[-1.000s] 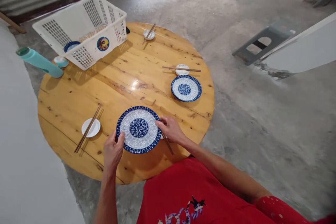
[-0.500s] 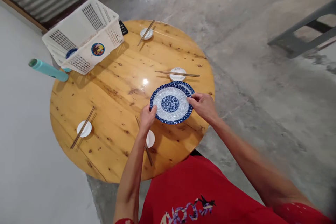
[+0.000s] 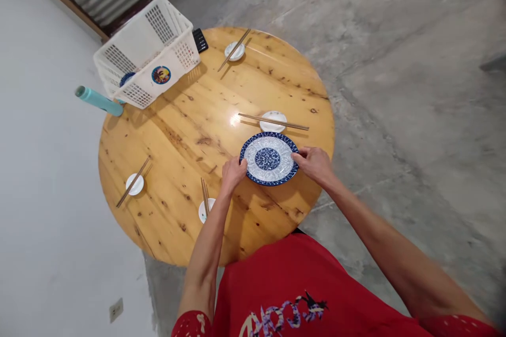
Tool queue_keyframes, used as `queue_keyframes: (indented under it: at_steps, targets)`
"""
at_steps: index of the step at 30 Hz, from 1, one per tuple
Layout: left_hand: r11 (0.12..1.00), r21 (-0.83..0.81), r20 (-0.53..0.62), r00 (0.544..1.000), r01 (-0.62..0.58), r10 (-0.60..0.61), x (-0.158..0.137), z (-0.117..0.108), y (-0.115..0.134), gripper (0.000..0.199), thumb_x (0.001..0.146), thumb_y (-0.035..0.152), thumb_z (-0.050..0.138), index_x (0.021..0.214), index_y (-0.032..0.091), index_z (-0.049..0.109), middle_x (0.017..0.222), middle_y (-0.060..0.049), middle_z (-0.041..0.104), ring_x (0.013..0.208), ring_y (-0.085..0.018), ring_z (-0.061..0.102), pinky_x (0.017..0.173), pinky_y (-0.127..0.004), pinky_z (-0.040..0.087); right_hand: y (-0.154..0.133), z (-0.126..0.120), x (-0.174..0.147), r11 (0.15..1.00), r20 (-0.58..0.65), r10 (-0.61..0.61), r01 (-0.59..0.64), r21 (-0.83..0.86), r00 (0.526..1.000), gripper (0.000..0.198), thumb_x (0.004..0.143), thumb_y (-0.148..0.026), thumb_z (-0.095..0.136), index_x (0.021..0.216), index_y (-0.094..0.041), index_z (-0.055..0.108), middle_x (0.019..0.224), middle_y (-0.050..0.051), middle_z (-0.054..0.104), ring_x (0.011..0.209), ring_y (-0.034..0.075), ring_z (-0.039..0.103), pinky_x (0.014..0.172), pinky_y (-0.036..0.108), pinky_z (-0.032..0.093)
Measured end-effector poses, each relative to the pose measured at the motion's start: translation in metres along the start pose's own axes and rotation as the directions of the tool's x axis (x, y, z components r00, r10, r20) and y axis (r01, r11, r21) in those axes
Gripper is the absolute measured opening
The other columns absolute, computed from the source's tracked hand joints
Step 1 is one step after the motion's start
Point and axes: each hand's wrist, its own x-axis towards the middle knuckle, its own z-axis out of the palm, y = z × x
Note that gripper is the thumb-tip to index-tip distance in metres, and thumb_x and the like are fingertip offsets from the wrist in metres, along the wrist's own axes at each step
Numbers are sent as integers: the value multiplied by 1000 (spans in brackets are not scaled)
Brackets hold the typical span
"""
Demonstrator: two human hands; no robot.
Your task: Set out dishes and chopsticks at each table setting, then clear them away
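A blue-and-white patterned plate [image 3: 269, 159] is held at two opposite sides over the near right part of the table. My left hand [image 3: 234, 172] pinches its left rim, thumb on top. On the right rim, my right hand [image 3: 315, 163] grips with thumb above and fingers curled beneath. Just beyond the plate lies a small white dish [image 3: 278, 115] with a pair of chopsticks [image 3: 296, 126] across it. Behind my left forearm, another small dish [image 3: 203, 215] is partly hidden, with chopsticks [image 3: 204, 187] resting on it.
The round wooden table [image 3: 169, 168] also bears a small dish [image 3: 137, 186] at left and one [image 3: 237, 53] at the far side, both with chopsticks. A white plastic basket [image 3: 179, 68], a turquoise bottle [image 3: 100, 101] and a black object [image 3: 201, 40] stand at the far left.
The second blue-rimmed plate that showed behind the first no longer shows; the held plate now lines up over that spot. The view has shifted, and both hands still hold the rim.
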Motion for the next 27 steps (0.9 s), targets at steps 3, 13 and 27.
queue_keyframes:
  at_steps: [3, 13, 27]
  targets:
    - [995, 98, 30, 1000, 7, -10, 1, -3, 5, 34, 96, 33, 45, 89, 16, 73, 97, -16, 76, 92, -28, 69, 72, -31, 39, 3, 0, 3, 999, 18, -15, 15, -40, 1000, 27, 80, -38, 50, 61, -21, 57, 58, 5, 57, 58, 19, 51, 57, 29, 26]
    - [956, 292, 58, 997, 30, -49, 0, -6, 17, 42, 99, 35, 43, 112, 15, 77, 116, -19, 75, 110, -30, 70, 88, -34, 49, 13, 1, 9, 941, 125, -103, 137, -308, 987, 28, 90, -35, 48, 75, -18, 65, 77, 13, 70, 75, 25, 63, 62, 31, 30]
    - [993, -16, -38, 992, 120, -121, -6, 18, 1, 46, 101, 50, 47, 126, 15, 63, 122, -17, 73, 116, -30, 69, 96, -36, 50, 33, 29, 19, 980, 130, -183, 171, 99, 974, 35, 87, -48, 46, 87, -19, 66, 83, 10, 71, 77, 25, 63, 70, 31, 42]
